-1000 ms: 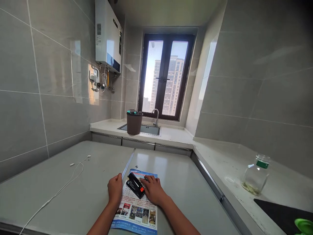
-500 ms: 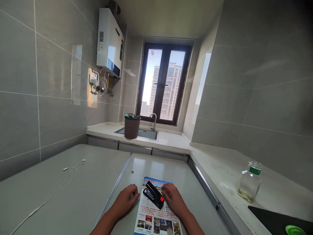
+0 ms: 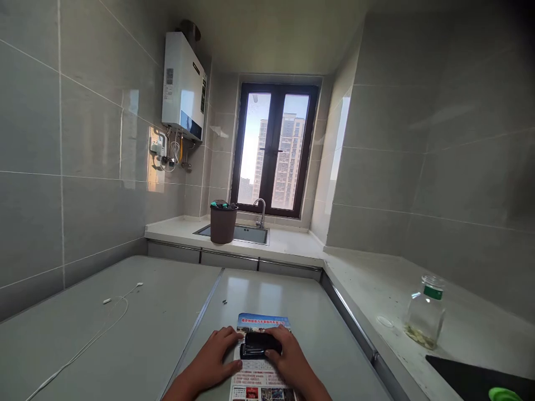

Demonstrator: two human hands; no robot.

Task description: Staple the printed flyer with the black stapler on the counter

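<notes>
A black stapler (image 3: 256, 346) lies crosswise on a printed flyer (image 3: 261, 374) with a blue header and photos. My right hand (image 3: 288, 359) holds the stapler's right end, thumb on the near side and fingers over the top. At the stapler's left end is my left hand (image 3: 215, 359), thumb and fingers apart over the flyer's left edge. Whether its fingertips touch the stapler I cannot tell. Two small dark pieces (image 3: 224, 302) lie on the table beyond my left hand.
A white cable (image 3: 90, 337) trails over the table's left half (image 3: 167, 312). Behind the table, a brown bin (image 3: 223, 225) stands by the sink (image 3: 251, 234). On the right counter are a glass jar (image 3: 425, 317), a clear lid (image 3: 385, 322) and a green object (image 3: 504, 394) on a black surface.
The stapler has turned from slanted to crosswise, and my right hand has closed on its right end. My left hand has opened and come up to its left end. The view has shifted slightly.
</notes>
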